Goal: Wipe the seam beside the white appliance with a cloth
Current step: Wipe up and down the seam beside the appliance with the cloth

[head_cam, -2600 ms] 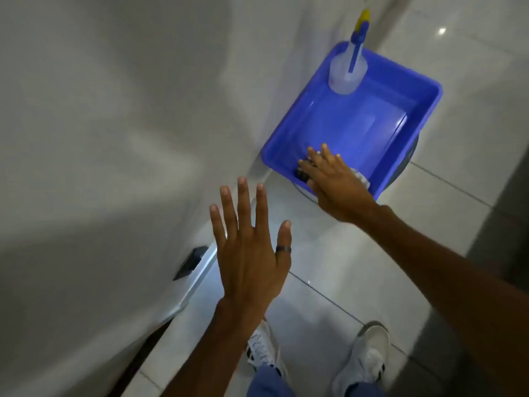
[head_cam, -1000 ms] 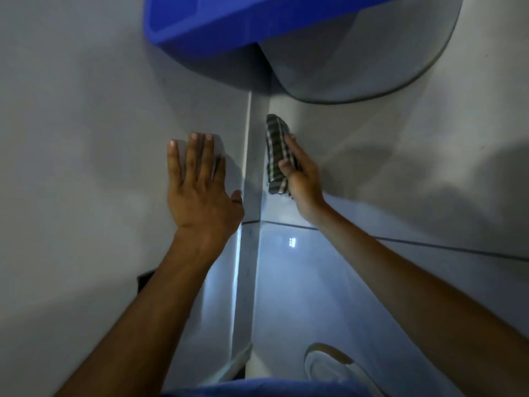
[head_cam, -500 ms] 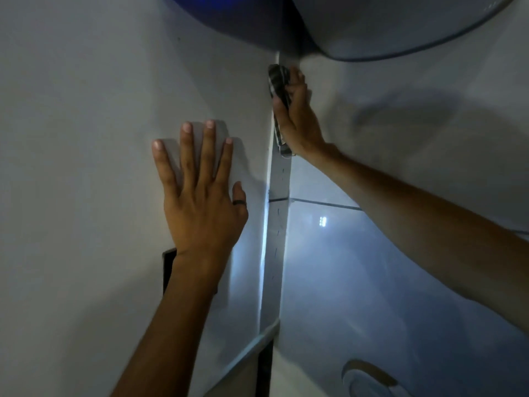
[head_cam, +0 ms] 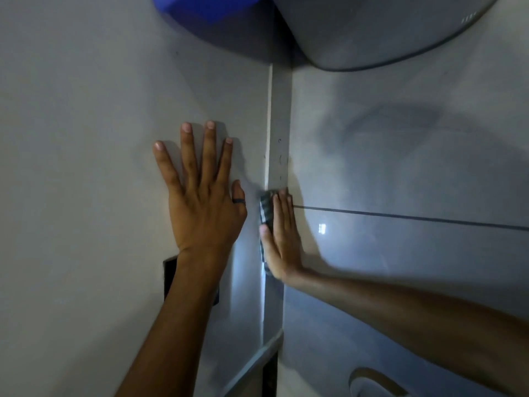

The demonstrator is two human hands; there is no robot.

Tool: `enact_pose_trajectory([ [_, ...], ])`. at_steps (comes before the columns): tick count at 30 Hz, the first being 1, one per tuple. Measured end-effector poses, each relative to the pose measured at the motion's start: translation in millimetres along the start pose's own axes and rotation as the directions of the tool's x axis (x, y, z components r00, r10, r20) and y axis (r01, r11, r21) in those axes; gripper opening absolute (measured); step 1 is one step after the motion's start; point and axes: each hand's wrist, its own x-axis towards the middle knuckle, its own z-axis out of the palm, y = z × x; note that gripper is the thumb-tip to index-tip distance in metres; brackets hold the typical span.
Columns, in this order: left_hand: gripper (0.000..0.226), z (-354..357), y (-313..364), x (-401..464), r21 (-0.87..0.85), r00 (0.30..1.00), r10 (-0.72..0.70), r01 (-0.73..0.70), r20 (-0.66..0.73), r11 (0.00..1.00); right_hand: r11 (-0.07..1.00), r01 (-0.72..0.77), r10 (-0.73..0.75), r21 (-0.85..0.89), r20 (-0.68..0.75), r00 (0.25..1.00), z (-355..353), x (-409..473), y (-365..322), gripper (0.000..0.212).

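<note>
The white appliance (head_cam: 86,138) fills the left half of the view. Its narrow side edge, the seam (head_cam: 279,124), runs vertically down the middle beside the tiled floor. My left hand (head_cam: 204,196) lies flat on the appliance face, fingers spread, a dark ring on the thumb. My right hand (head_cam: 282,239) presses a folded checked cloth (head_cam: 265,209) against the seam at mid-height, fingers straight and pointing up. Most of the cloth is hidden under that hand.
A blue tub (head_cam: 211,12) and a round grey base (head_cam: 386,30) sit at the top, over the seam's far end. A dark grout line (head_cam: 415,216) crosses the glossy floor tiles. A black recess (head_cam: 169,277) shows behind my left wrist. My shoe (head_cam: 375,383) is at the bottom right.
My right hand has slid the cloth down the seam from near the tub to mid-height. My left hand stays flat on the appliance. Earlier, the right hand reached into the tub.
</note>
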Motion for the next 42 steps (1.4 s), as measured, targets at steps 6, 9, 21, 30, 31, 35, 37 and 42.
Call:
enact_pose_trajectory([
  [6, 0.076, 2.1, -0.6, -0.7, -0.013, 1.000, 0.007, -0.007, -0.010, 1.000, 0.996, -0.026, 0.029, 0.084, -0.044, 0.999, -30.4, 163.7, -31.8, 0.071],
  [9, 0.075, 1.9, -0.7, 0.4, -0.024, 1.000, 0.003, -0.003, -0.001, 1.000, 0.994, -0.032, 0.041, 0.106, -0.075, 0.996, -52.3, 235.7, -50.3, 0.073],
  [21, 0.076, 3.5, 0.7, 4.1, -0.038, 1.000, -0.001, 0.001, -0.010, 0.999, 1.000, -0.029, 0.029, 0.001, 0.112, 0.993, -17.7, 35.8, -16.3, 0.079],
  [30, 0.075, 3.8, 2.1, 4.2, -0.022, 1.000, 0.004, -0.004, -0.009, 1.000, 0.996, -0.031, 0.033, 0.083, -0.018, 0.999, -51.5, 206.2, -48.3, 0.070],
  [31, 0.075, 3.5, 1.3, 4.5, -0.022, 1.000, 0.002, -0.002, -0.006, 1.000, 0.995, -0.042, 0.045, 0.094, -0.034, 0.998, -56.0, 224.6, -54.6, 0.070],
  [35, 0.075, 0.5, -0.3, 5.9, -0.036, 1.000, -0.002, 0.002, 0.007, 0.999, 0.993, -0.075, 0.079, 0.095, -0.044, 0.996, -60.1, 238.8, -65.7, 0.070],
  [37, 0.076, 0.1, 0.6, 5.5, -0.050, 1.000, 0.001, 0.000, 0.009, 0.999, 0.997, -0.072, 0.074, 0.042, -0.059, 0.995, -49.4, 200.4, -61.3, 0.070],
  [42, 0.078, 2.0, -0.9, 5.2, -0.041, 1.000, 0.007, -0.007, 0.015, 0.999, 0.998, -0.064, 0.062, -0.027, -0.082, 0.995, -2.9, 22.0, -35.2, 0.068],
])
